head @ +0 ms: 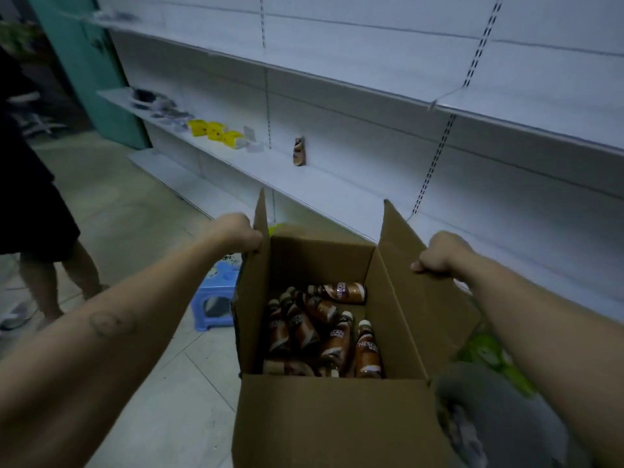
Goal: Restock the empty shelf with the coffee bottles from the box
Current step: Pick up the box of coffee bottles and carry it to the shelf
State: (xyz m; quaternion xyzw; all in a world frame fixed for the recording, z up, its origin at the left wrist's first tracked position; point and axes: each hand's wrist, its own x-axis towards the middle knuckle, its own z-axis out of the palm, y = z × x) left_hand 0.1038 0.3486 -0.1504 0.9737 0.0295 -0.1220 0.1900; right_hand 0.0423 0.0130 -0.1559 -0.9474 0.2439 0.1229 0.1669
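Both hands clenched on box [337,417] side flaps: left hand [241,233], right hand [439,253]. Bottles [324,329] lay jumbled inside box; one bottle [299,151] stood on shelf [337,177] beyond box. Risk: flap tears or box tips, bottles spill. Box bottom cut off, fingertips hidden behind flaps

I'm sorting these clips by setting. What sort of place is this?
Most likely a shop aisle during restocking. Long white metal shelves on slotted uprights stand nearly bare, with one brown coffee bottle upright and yellow packets further along. Both hands grip a brown cardboard box of matching bottles.
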